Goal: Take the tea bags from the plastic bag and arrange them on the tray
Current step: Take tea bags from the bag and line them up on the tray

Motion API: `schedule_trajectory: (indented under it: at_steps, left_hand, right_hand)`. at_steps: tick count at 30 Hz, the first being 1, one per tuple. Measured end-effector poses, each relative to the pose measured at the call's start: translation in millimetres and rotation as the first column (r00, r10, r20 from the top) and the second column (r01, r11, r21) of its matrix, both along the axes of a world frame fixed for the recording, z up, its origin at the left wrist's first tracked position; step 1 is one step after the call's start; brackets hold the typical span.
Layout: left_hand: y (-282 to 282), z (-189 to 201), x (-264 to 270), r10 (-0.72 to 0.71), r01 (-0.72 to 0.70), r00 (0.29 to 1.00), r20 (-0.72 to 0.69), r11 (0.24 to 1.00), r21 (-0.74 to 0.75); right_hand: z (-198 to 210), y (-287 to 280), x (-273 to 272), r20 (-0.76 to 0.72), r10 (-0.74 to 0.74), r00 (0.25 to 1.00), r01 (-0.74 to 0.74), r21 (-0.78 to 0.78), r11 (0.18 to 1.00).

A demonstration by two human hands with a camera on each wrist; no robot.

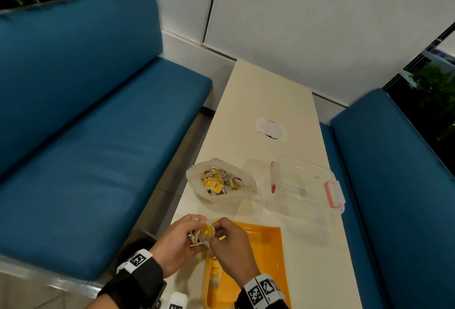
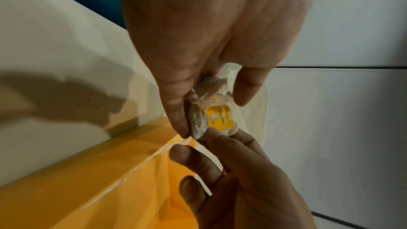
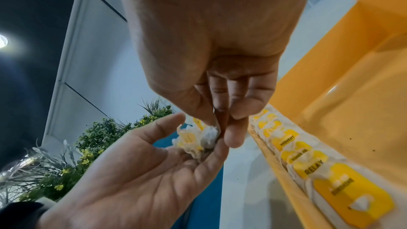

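Both hands meet above the near left corner of the yellow tray (image 1: 267, 257). My left hand (image 1: 197, 233) grips a small bunch of tea bags (image 1: 197, 239) with white pouches and yellow tags. My right hand (image 1: 216, 231) pinches one tea bag (image 2: 199, 123) from that bunch, its yellow tag (image 2: 221, 117) facing up. In the right wrist view the thumb and forefinger nip the white pouch (image 3: 209, 134) above the left palm (image 3: 132, 171). A row of tea bags (image 3: 308, 164) lies along the tray's left wall (image 1: 214, 271). The open plastic bag (image 1: 221, 183) holds several more.
A clear plastic box (image 1: 302, 185) with pink latches stands to the right of the bag. A white and purple packet (image 1: 270, 128) lies farther up the narrow cream table (image 1: 258, 92). Blue benches (image 1: 86, 136) flank both sides.
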State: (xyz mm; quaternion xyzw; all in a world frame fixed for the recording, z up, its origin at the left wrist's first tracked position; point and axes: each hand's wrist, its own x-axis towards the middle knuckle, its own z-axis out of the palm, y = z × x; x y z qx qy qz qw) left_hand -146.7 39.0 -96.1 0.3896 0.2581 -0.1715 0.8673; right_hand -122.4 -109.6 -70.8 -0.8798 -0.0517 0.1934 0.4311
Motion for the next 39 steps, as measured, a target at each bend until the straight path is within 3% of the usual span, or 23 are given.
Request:
schedule_trajectory:
  at_steps: [4, 9, 17, 21, 23, 25, 30, 35, 37, 39]
  left_hand:
    - [-2, -3, -1, -0.076, 0.061, 0.996, 0.053, 0.97, 0.235]
    - [-2, -1, -2, -0.142, 0.093, 0.984, 0.104, 0.922, 0.376]
    - [-2, 1, 0, -0.168, 0.098, 0.976, 0.137, 0.906, 0.412]
    - [3, -3, 3, -0.003, -0.012, 0.998, 0.055, 0.965, 0.261]
    - [9, -5, 3, 0.069, -0.07, 0.998, 0.014, 0.968, 0.24]
    - [15, -6, 2, 0.055, -0.055, 0.998, 0.006, 0.949, 0.309]
    - [19, 0, 3, -0.185, 0.095, 0.972, 0.146, 0.875, 0.474]
    - [11, 6, 8, -0.49, 0.23, 0.837, 0.245, 0.72, 0.655]
    - [8, 4, 11, -0.521, 0.197, 0.82, 0.236, 0.645, 0.738]
    - [5, 4, 12, -0.496, 0.165, 0.836, 0.233, 0.634, 0.756]
  right_hand:
    - [6, -3, 2, -0.017, -0.024, 1.0, 0.024, -0.015, 1.0]
    - [7, -4, 5, 0.055, -0.003, 0.998, 0.005, -0.025, 1.0]
    - [13, -6, 10, 0.121, 0.028, 0.992, -0.019, -0.075, 0.997]
    - [24, -18, 25, 0.115, 0.014, 0.993, -0.007, -0.059, 0.998]
    - [22, -28, 30, 0.116, 0.093, 0.989, -0.068, -0.202, 0.977]
    - [22, -34, 31, 0.12, 0.175, 0.977, -0.121, -0.359, 0.925]
    - [24, -45, 41, -0.024, 0.064, 0.998, -0.067, -0.149, 0.987]
    - [33, -40, 40, -0.085, 0.121, 0.989, -0.12, 0.013, 0.993]
    - [34, -38, 39, -0.074, 0.112, 0.991, -0.107, 0.064, 0.992]
    - [34, -37, 39, -0.075, 0.069, 0.995, -0.061, 0.105, 0.993]
